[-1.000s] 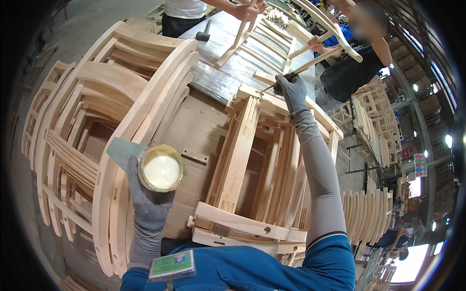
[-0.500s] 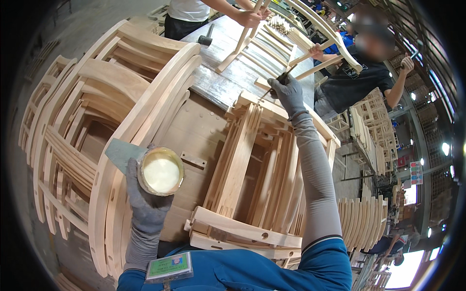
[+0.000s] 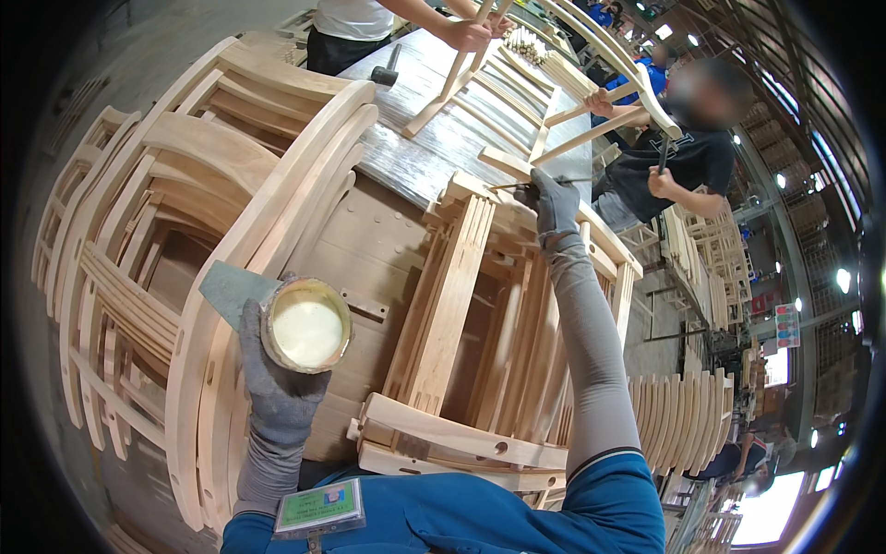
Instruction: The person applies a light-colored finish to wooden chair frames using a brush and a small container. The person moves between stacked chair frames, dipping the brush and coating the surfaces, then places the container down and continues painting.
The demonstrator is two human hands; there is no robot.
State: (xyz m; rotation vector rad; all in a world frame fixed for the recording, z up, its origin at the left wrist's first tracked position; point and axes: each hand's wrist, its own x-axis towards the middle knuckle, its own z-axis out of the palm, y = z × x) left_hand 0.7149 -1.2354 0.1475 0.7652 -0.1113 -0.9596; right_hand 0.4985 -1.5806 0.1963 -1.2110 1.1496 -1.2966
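Observation:
My left hand, in a grey glove, is closed round a round cup of thick cream-coloured liquid. A flat grey-green piece sticks out beside the cup; what holds it is hidden. My right hand, gloved too, is stretched far out over the far end of a stack of wooden chair frames. Its fingers are closed on a thin stick, whose tip lies against the wood at the far rail. Whether the stick carries bristles is too small to tell.
Curved chair backs stand stacked at left. Beyond, on a film-covered table, lie a black mallet and wooden parts. Two co-workers hold a chair frame there; the right one grips a hammer. Cardboard lies between the stacks.
My right hand has come down and slightly nearer, and the stick now lies lower against the far rail. The right co-worker's hammer has swung down toward the chair frame. My left hand stays put.

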